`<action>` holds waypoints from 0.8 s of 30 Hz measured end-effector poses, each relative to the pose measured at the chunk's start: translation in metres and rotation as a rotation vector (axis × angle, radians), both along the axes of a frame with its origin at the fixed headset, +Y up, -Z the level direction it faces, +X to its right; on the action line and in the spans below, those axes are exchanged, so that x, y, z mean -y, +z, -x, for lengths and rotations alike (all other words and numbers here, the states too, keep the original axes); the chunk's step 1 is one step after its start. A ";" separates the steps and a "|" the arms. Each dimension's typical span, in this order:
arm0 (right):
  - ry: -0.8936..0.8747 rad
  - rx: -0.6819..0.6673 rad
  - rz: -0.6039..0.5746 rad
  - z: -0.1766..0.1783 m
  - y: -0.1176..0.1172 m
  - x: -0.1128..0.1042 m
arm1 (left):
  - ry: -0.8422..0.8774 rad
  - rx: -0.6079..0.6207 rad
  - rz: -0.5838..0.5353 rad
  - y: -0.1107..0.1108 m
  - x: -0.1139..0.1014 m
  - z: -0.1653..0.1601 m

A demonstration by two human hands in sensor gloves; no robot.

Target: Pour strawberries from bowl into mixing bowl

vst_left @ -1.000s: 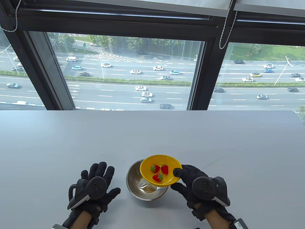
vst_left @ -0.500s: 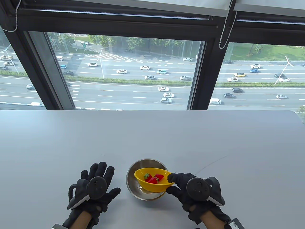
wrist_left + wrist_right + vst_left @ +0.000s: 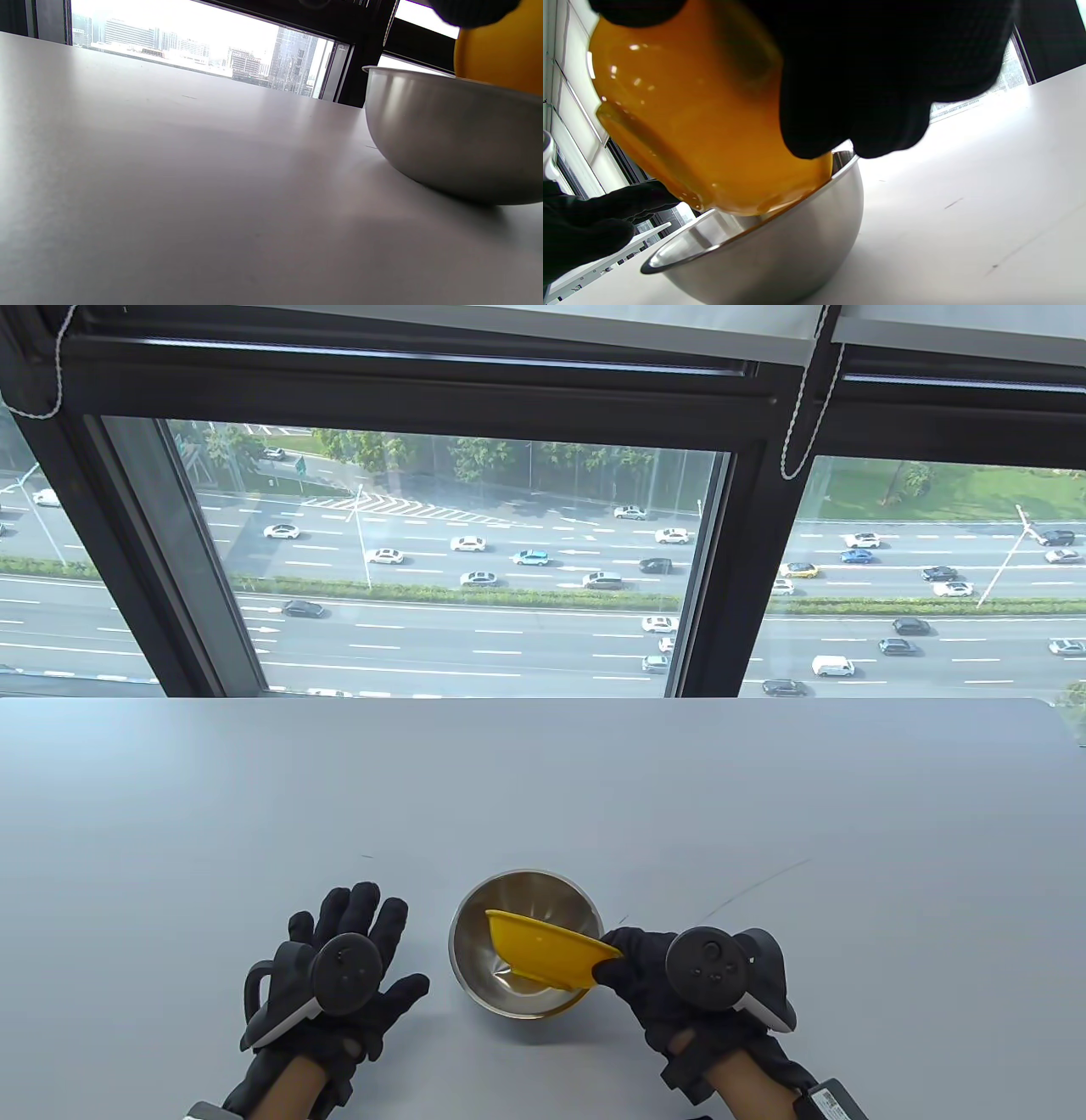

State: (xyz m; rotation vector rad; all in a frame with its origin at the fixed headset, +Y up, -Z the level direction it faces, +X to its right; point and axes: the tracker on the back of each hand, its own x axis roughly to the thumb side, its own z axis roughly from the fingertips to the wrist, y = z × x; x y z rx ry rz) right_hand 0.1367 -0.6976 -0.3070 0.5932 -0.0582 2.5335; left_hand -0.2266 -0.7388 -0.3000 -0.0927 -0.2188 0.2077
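My right hand (image 3: 632, 963) grips the rim of the yellow bowl (image 3: 547, 954) and holds it tipped steeply over the steel mixing bowl (image 3: 526, 899), its underside facing the table view. No strawberries show in any view; the yellow bowl hides the mixing bowl's bottom. In the right wrist view my gloved fingers (image 3: 874, 76) wrap the yellow bowl (image 3: 691, 118) just above the mixing bowl's rim (image 3: 755, 228). My left hand (image 3: 348, 967) rests flat and spread on the table, left of the mixing bowl (image 3: 449, 135). The left wrist view also shows part of the yellow bowl (image 3: 500, 55).
The grey table (image 3: 543, 780) runs back to a large window. Thin scratch marks (image 3: 755, 886) lie on the table right of the bowls.
My right hand has tilted the yellow bowl from nearly level to steeply tipped over the mixing bowl. The three strawberries slid to its low side and then went out of sight. The left hand has stayed still.
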 end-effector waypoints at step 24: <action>-0.271 0.004 0.213 -0.016 -0.010 0.005 | 0.001 0.000 -0.001 0.000 0.000 0.000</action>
